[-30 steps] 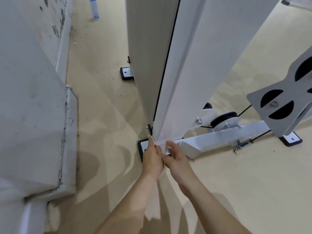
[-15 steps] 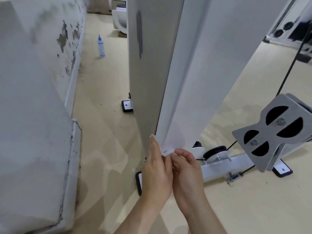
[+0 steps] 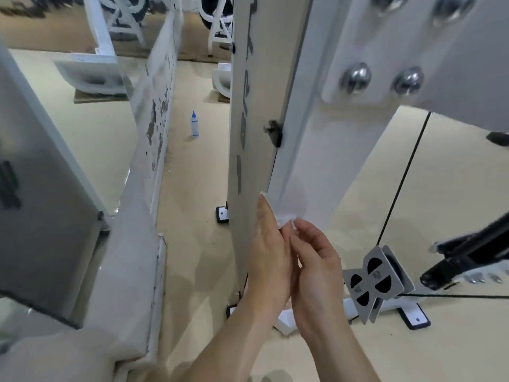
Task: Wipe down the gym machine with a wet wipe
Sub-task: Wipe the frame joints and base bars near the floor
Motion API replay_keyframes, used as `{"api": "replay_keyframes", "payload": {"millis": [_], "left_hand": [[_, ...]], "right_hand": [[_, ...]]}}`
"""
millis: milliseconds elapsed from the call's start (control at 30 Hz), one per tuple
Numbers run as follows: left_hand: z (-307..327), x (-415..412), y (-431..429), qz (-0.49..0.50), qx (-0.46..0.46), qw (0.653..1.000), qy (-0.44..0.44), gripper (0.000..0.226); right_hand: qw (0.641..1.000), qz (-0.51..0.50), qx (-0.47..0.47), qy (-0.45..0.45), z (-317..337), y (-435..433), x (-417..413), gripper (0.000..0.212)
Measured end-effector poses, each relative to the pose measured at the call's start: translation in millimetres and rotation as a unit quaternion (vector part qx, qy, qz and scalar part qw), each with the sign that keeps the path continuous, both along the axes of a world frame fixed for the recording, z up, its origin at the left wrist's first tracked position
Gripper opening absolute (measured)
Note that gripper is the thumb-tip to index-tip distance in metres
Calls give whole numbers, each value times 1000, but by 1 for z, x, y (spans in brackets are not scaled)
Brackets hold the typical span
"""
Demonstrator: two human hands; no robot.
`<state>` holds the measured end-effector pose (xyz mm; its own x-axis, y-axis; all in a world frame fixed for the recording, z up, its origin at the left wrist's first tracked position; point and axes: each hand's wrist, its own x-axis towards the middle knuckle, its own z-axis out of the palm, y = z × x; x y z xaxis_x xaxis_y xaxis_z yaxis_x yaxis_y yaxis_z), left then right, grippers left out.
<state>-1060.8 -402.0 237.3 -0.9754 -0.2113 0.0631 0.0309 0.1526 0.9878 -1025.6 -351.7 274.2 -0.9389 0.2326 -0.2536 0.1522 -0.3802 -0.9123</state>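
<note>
**Wet wipe rode up the machine's upright**

The wet wipe (image 3: 285, 216) sat against the lower face of the white upright (image 3: 316, 166) of the gym machine, just past centre toward 5 o'clock in the head view; only a crumpled white edge of it showed above the fingers. The left hand (image 3: 268, 252) lay flat against the post's corner with its fingers together, pressing the wipe to the metal; the right hand (image 3: 316, 260), touching it at 3 o'clock, had its fingertips pinched on the wipe's loose lower corner.

A second before, both hands had worked the same corner down at the post's foot, beside the black floor pad; half a second before, they were already higher; at this moment they stood well clear of the base, with the grey pulley bracket (image 3: 377, 282) now below them at 4 o'clock and the bolted plate (image 3: 380, 78) in view at 1 o'clock. That read as an upward stroke in progress; the bottom stretch was probably done, the length above probably not. A small bottle (image 3: 194, 124) stood on the floor at 11 o'clock, well apart.
</note>
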Motion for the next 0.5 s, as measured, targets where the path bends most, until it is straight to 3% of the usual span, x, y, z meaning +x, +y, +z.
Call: {"api": "replay_keyframes", "payload": {"millis": [67, 133, 233, 333, 500], "left_hand": [[55, 0, 2, 15, 133, 990, -49, 45], [104, 4, 2, 18, 200, 976, -82, 39], [158, 19, 0, 10, 327, 933, -149, 51], [200, 28, -3, 16, 344, 924, -167, 47], [266, 27, -3, 44, 260, 956, -131, 53]], "right_hand": [[1000, 8, 16, 16, 44, 0, 3, 10], [999, 26, 27, 15, 82, 1, 5, 14], [997, 49, 63, -18, 129, 1, 11, 20], [993, 68, 96, -17, 170, -1, 17, 18], [981, 139, 138, -11, 245, 0, 28, 30]]}}
